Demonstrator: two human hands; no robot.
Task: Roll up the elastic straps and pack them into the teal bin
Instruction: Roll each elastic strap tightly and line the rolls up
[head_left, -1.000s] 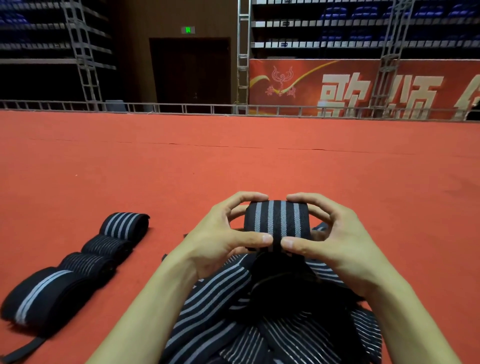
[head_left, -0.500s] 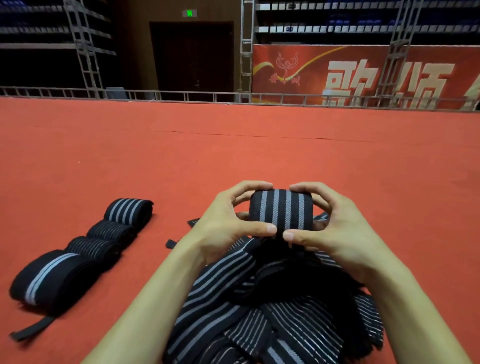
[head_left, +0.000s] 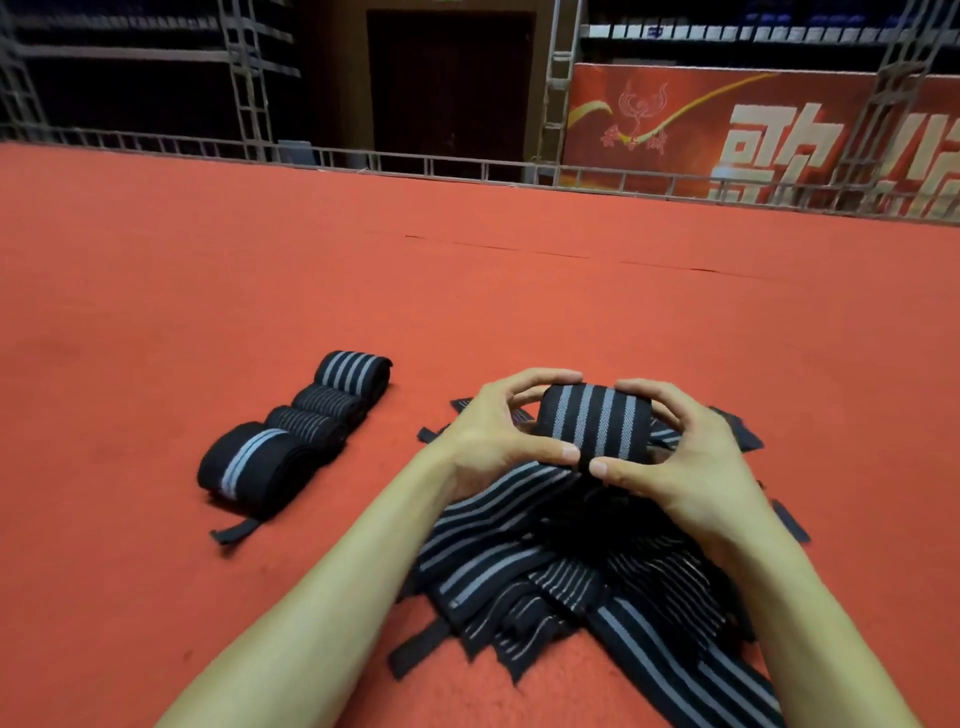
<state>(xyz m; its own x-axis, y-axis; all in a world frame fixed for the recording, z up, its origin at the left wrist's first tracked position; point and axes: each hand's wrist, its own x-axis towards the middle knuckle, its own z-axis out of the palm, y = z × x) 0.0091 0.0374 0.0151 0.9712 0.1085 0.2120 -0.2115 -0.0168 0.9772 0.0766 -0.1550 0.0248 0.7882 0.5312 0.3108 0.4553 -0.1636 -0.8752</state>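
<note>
The left grip (head_left: 493, 439) and right grip (head_left: 680, 457) both clasp one rolled strap (head_left: 592, 423) between them, thumbs nearly meeting on its near face and forefingers curled over its top. The roll sits just above the loose strap pile (head_left: 519, 561) on the red floor (head_left: 467, 291). Four finished rolls (head_left: 311, 415) lie in a row to the left.

Large cream Chinese character (head_left: 769, 156) reading 歌 on a red banner (head_left: 691, 93) at the far wall, its foot hidden behind a railing (head_left: 649, 181), second character (head_left: 927, 166) cut off at the picture's edge, small characters (head_left: 631, 139) beneath a gold emblem (head_left: 641, 106) too tiny to read.
</note>
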